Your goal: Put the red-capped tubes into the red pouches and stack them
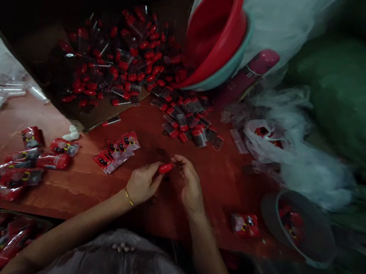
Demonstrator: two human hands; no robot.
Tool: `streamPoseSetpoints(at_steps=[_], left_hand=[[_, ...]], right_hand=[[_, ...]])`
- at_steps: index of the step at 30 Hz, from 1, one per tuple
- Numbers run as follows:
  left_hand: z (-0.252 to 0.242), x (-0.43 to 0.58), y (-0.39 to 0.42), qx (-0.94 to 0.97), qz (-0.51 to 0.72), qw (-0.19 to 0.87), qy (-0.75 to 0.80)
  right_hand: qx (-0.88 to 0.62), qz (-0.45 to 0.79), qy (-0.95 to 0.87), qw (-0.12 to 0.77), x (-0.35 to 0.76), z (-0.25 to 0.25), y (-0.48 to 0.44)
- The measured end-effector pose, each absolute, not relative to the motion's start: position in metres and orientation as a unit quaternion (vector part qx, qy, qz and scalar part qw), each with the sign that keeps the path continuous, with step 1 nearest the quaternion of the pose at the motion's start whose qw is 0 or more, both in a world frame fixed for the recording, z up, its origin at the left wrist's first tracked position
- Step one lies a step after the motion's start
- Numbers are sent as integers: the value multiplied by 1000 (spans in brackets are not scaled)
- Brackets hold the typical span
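My left hand (142,183), with a gold bangle at the wrist, pinches a small container with a red cap (165,168) between thumb and fingers. Just to its right, my right hand (191,189) is curled toward the same cap, its fingertips close by. Something small and dark lies within those fingers, too dim to make out. Left of my hands, flat printed red packets (117,151) are laid overlapping on the red-brown table (87,196). Beyond them lies a pile of small clear containers with red caps and dark contents (186,118).
A tipped cardboard box (17,32) spills many more red-capped containers. Filled red packets (21,170) lie at left. A red basin (218,34) leans beside a pink spray can (246,77). At right are plastic bags (318,170), a packet (245,225) and a grey tub (319,246).
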State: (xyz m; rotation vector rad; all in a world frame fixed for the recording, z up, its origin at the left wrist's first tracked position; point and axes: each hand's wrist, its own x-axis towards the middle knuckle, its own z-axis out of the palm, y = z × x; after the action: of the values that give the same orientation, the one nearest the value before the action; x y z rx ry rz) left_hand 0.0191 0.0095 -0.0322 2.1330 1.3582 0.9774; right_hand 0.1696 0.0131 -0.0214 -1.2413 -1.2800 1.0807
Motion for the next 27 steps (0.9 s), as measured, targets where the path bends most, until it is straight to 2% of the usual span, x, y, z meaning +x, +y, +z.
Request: streamPoseSetpoints(at_steps=[3,6,8,10,19,27], left_hand=[[-41,28,-5,790,338,198,472],[-47,33,-10,804,325,184,463],[-48,32,-11,810,318,175,461],[-49,30,-10,815,310,172,459],[-57,26,-3,819,309,203,439],[-56,23,0,808,317,247,432]], right_hand=[[-586,377,-569,437,164,-7,13],[-619,302,-656,309,156,-1,21],[-627,285,-685,235,154,-4,27],[-628,291,-693,201,153,-10,31],[-622,374,-661,190,153,-17,33],[-633,352,-631,277,150,-27,29]])
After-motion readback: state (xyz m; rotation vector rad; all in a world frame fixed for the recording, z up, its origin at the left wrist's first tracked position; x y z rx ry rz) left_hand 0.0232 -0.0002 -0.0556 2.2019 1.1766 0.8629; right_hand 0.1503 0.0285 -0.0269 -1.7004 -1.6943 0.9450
